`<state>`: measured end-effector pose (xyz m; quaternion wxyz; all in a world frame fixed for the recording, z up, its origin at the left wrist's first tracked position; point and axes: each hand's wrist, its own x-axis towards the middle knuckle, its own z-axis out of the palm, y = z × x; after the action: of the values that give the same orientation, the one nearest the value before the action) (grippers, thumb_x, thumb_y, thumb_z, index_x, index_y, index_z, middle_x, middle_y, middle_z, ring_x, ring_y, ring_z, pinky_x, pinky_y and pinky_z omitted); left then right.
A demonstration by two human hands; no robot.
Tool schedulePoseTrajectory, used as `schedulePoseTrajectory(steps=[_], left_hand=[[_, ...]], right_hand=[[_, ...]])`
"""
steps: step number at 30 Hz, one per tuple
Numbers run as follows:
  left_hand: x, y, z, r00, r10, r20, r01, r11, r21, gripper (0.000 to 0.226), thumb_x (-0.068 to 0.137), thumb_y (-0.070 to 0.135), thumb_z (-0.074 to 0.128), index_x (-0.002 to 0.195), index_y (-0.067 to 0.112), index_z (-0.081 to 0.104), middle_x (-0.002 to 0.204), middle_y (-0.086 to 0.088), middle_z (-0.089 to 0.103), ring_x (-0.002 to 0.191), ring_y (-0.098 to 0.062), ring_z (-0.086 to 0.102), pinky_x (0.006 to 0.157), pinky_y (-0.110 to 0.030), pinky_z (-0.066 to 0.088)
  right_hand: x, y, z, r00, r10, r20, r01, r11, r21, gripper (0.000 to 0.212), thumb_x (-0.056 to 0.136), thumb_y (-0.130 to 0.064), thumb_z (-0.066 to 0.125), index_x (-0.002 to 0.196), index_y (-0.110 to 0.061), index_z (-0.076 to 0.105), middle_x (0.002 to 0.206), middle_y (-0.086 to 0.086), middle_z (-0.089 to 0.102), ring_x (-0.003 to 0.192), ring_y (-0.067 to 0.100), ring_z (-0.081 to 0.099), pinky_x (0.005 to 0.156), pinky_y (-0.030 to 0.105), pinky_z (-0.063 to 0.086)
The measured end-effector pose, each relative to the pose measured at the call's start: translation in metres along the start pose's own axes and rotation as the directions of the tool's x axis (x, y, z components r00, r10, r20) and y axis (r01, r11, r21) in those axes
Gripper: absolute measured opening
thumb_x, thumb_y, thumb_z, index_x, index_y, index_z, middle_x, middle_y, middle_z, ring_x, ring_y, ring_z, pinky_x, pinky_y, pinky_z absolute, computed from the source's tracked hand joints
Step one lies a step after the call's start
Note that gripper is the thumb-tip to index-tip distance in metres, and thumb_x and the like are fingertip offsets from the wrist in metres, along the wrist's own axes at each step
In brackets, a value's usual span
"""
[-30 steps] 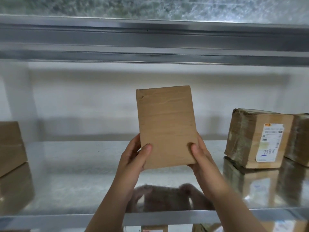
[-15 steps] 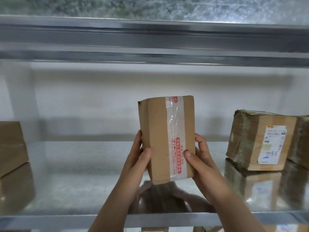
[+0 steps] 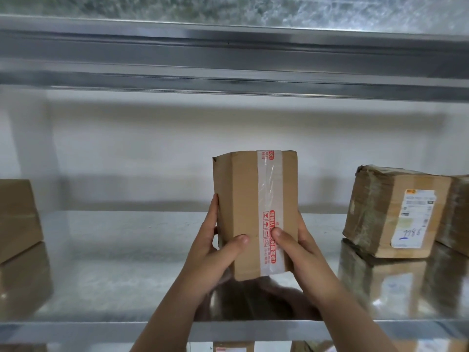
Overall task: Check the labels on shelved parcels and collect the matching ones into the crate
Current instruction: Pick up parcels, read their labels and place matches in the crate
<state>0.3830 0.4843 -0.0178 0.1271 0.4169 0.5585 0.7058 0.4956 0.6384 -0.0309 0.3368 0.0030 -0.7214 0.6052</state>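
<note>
Shelf front lip (image 3: 76, 331) is nearest, with both forearms reaching over it. The left hand (image 3: 210, 252) and right hand (image 3: 302, 252) clamp the lower part of a small brown parcel (image 3: 243, 212) from either side, thumbs on its near face, box upright over mid-shelf, red-printed tape facing out. Open shelf on both sides; labelled parcel (image 3: 393, 212) well right, plain brown box (image 3: 17, 214) at the left edge, wall behind.

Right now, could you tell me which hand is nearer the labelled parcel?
Right. The right hand grips the taped box just left of the parcel; the left hand holds the box's far side.
</note>
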Motion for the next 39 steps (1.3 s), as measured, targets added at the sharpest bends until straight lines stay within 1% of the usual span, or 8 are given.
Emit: schedulePoseTrajectory(steps=[7,12,15,17,22,25,35,39], left_hand=[[0.0,-0.01,-0.01,0.998,-0.002,-0.061,0.002,1.0,-0.013,0.065,0.098,0.029,0.067,0.149,0.058,0.038,0.148,0.014,0.054,0.125,-0.011,0.063,0.077,-0.026,0.062],[0.008,-0.012,-0.019,0.993,0.072,-0.097,-0.064,0.995,0.079,0.082,0.066,0.014,0.063,0.144,0.04,0.056,0.144,0.015,0.061,0.137,-0.01,0.053,0.101,-0.035,0.051],[0.009,-0.012,-0.018,0.991,0.053,-0.123,-0.057,0.998,-0.033,0.058,0.076,0.017,0.055,0.13,0.036,0.067,0.134,0.014,0.069,0.131,-0.011,0.061,0.102,-0.039,0.05],[0.004,-0.008,-0.015,0.99,0.036,-0.133,-0.042,0.998,-0.049,0.033,0.095,0.042,0.055,0.125,0.036,0.066,0.125,0.017,0.071,0.122,-0.008,0.066,0.099,-0.042,0.053],[-0.005,0.002,-0.006,1.0,0.0,0.016,0.002,0.994,-0.106,0.056,0.091,0.046,0.071,0.14,0.044,0.045,0.127,0.015,0.07,0.116,-0.012,0.071,0.08,-0.026,0.061],[-0.003,-0.002,-0.006,1.0,0.022,0.021,-0.019,0.994,-0.107,0.075,0.082,0.033,0.072,0.149,0.046,0.039,0.135,0.009,0.067,0.118,-0.016,0.07,0.081,-0.028,0.062],[0.0,-0.004,-0.008,0.998,0.048,-0.037,-0.052,0.992,-0.112,0.071,0.079,0.03,0.071,0.143,0.048,0.045,0.129,0.015,0.068,0.113,-0.01,0.071,0.076,-0.026,0.062],[0.005,-0.001,-0.009,0.995,-0.013,-0.099,-0.002,0.989,-0.146,0.046,0.086,0.054,0.064,0.13,0.046,0.054,0.127,0.014,0.069,0.115,-0.014,0.07,0.082,-0.034,0.062]], right_hand=[[0.003,-0.008,0.002,0.998,0.041,-0.043,-0.038,0.998,0.059,0.057,0.089,-0.066,0.059,0.143,-0.053,0.046,0.142,-0.008,0.064,0.125,0.008,0.067,0.101,0.043,0.056],[-0.002,-0.014,-0.004,0.998,0.017,-0.062,-0.008,0.989,0.144,0.102,0.065,-0.099,0.056,0.139,-0.028,0.053,0.14,-0.001,0.067,0.135,0.02,0.061,0.114,0.052,0.047],[0.001,-0.021,-0.007,0.999,0.04,-0.037,-0.032,0.98,0.195,0.106,0.065,-0.09,0.07,0.141,-0.019,0.053,0.136,0.006,0.07,0.13,0.026,0.065,0.104,0.045,0.051],[0.003,-0.022,-0.009,0.997,0.074,-0.005,-0.072,0.976,0.203,0.1,0.066,-0.075,0.083,0.143,-0.021,0.048,0.135,0.006,0.07,0.129,0.03,0.065,0.097,0.043,0.056],[0.001,-0.026,0.0,0.988,0.073,0.139,-0.095,0.983,0.156,0.066,0.093,-0.031,0.06,0.155,-0.04,0.039,0.144,0.0,0.065,0.131,0.027,0.065,0.097,0.047,0.061],[0.001,-0.023,0.005,0.994,0.033,0.104,-0.045,0.992,0.119,0.069,0.09,-0.026,0.063,0.154,-0.04,0.041,0.137,-0.005,0.07,0.125,0.02,0.068,0.093,0.035,0.061],[0.004,-0.014,0.013,0.999,-0.003,0.046,0.003,1.0,0.001,0.067,0.091,-0.027,0.061,0.155,-0.04,0.042,0.138,-0.004,0.069,0.127,0.02,0.067,0.098,0.042,0.059],[0.0,-0.015,0.006,0.997,0.018,0.071,-0.025,0.996,0.09,0.067,0.09,-0.037,0.066,0.153,-0.041,0.042,0.141,0.0,0.066,0.13,0.025,0.064,0.098,0.044,0.059]])
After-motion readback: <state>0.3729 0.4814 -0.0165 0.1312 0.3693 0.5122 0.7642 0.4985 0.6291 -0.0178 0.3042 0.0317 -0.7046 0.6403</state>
